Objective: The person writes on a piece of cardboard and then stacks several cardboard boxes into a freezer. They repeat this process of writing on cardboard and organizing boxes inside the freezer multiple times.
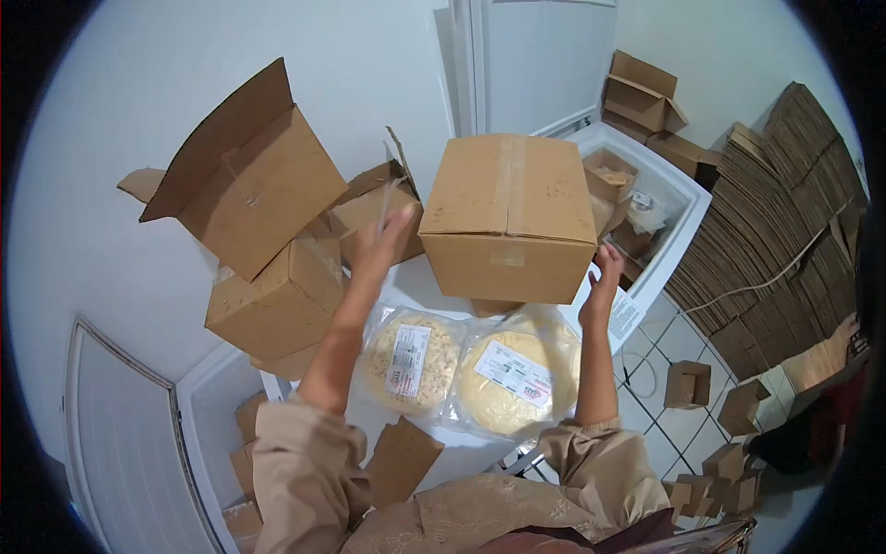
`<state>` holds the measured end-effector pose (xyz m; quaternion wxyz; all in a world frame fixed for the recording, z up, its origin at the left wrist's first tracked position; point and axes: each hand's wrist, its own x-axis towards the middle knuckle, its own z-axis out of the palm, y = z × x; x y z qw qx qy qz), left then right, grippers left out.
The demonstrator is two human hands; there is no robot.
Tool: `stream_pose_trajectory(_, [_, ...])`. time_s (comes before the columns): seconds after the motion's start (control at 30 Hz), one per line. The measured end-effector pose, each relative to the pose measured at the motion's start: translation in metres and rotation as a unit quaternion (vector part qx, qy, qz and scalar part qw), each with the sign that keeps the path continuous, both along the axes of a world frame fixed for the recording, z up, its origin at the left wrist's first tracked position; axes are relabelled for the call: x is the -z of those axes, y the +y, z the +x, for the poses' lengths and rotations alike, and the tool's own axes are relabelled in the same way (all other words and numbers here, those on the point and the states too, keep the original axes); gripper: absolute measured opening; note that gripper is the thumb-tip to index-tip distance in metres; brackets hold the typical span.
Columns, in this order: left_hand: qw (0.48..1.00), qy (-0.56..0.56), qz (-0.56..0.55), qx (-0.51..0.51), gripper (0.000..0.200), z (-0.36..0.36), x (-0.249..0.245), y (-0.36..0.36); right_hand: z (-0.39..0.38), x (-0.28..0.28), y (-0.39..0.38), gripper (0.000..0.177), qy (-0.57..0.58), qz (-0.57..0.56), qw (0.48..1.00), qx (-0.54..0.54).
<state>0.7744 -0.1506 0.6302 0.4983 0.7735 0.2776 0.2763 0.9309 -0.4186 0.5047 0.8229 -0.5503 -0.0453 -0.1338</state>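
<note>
A taped cardboard box [508,198] stands in front of me, its top flaps closed with clear tape. My left hand [388,238], slightly blurred, is raised at the box's left, its fingers closed around a thin pale strip [384,205] whose kind I cannot tell. At the box's lower right corner is my right hand [603,277], fingers loosely bent and apart. Between my forearms, two clear packs of round, flat, pale food lie side by side: the left pack [438,363] looks speckled, the right pack [480,406] plain yellowish. Both bear white printed labels.
Open cardboard boxes [268,185] are stacked at the left. An open white chest freezer [678,217] with boxes and bags stands behind right. Flattened cardboard [775,240] leans at far right; small boxes [688,384] sit on the tiled floor. Part of another person [812,415] shows at the right edge.
</note>
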Motion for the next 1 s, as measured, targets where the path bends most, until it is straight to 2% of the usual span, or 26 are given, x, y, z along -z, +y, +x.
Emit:
stream_pose_trajectory(0.07, [1.000, 0.030, -0.001, 0.009, 0.052, 0.033, 0.000, 0.008, 0.032, 0.018, 0.002, 0.060, 0.206, 0.039, 0.965, -0.160])
stream_pose_trajectory(0.1, [0.997, 0.046, -0.033, 0.046, 0.052, 0.048, 0.005, 0.010, 0.042, 0.029, 0.008, 0.070, 0.204, 0.033, 0.958, -0.198])
stream_pose_trajectory(0.13, [0.992, 0.063, -0.064, 0.084, 0.051, 0.057, 0.005, 0.010, 0.055, 0.041, 0.011, 0.070, 0.200, 0.035, 0.959, -0.196])
stream_pose_trajectory(0.17, [0.993, 0.060, -0.061, 0.085, 0.051, 0.058, 0.001, 0.007, 0.071, 0.053, 0.012, 0.069, 0.219, 0.070, 0.940, -0.250])
stream_pose_trajectory(0.23, [0.959, 0.116, -0.149, 0.212, 0.053, 0.051, -0.008, -0.001, 0.072, 0.043, 0.015, 0.063, 0.211, 0.129, 0.907, -0.341])
stream_pose_trajectory(0.37, [0.949, 0.089, -0.104, 0.283, 0.066, 0.020, -0.016, -0.018, 0.056, 0.036, 0.029, 0.052, 0.180, 0.071, 0.941, -0.279])
stream_pose_trajectory(0.4, [0.956, 0.064, -0.051, 0.282, 0.066, 0.011, -0.018, -0.026, 0.052, 0.043, 0.028, 0.052, 0.175, 0.069, 0.942, -0.277])
stream_pose_trajectory(0.43, [0.958, 0.038, 0.001, 0.283, 0.067, 0.002, -0.018, -0.035, 0.049, 0.054, 0.027, 0.049, 0.146, 0.040, 0.965, -0.215])
stream_pose_trajectory(0.47, [0.957, 0.032, 0.002, 0.288, 0.067, -0.007, -0.016, -0.039, 0.050, 0.061, 0.026, 0.046, 0.115, 0.011, 0.982, -0.151])
stream_pose_trajectory(0.53, [0.957, 0.005, -0.039, 0.288, 0.067, -0.032, -0.011, -0.038, 0.019, 0.029, 0.021, 0.043, 0.070, 0.054, 0.989, -0.121])
stream_pose_trajectory(0.6, [0.963, 0.002, -0.050, 0.264, 0.068, -0.063, -0.014, -0.051, -0.013, 0.007, 0.009, 0.040, 0.023, 0.028, 0.982, -0.186])
stream_pose_trajectory(0.67, [0.969, -0.004, -0.063, 0.237, 0.068, -0.097, -0.018, -0.062, -0.043, -0.009, 0.007, 0.039, 0.066, 0.048, 0.977, -0.199])
stream_pose_trajectory(0.73, [0.974, -0.005, -0.054, 0.221, 0.083, -0.133, -0.021, -0.068, -0.064, -0.006, 0.005, 0.043, 0.012, -0.047, 0.975, -0.216])
stream_pose_trajectory(0.77, [0.975, -0.004, -0.054, 0.218, 0.083, -0.153, -0.021, -0.072, -0.076, -0.006, 0.001, 0.050, 0.027, -0.038, 0.964, -0.262])
stream_pose_trajectory(0.83, [0.984, 0.064, 0.007, 0.163, 0.110, -0.192, -0.016, -0.079, -0.098, -0.008, 0.004, 0.053, 0.041, -0.030, 0.954, -0.296])
stream_pose_trajectory(0.87, [0.985, 0.066, 0.008, 0.159, 0.110, -0.207, -0.011, -0.081, -0.109, -0.010, 0.006, 0.056, 0.053, -0.023, 0.943, -0.328])
stream_pose_trajectory(0.93, [0.978, -0.019, 0.038, 0.202, 0.132, -0.235, -0.002, -0.086, -0.129, -0.013, 0.011, 0.055, 0.077, -0.010, 0.928, -0.365])
stream_pose_trajectory(1.0, [0.980, -0.011, 0.038, 0.195, 0.135, -0.255, 0.003, -0.090, -0.142, -0.008, 0.020, 0.053, 0.026, -0.027, 0.923, -0.383])
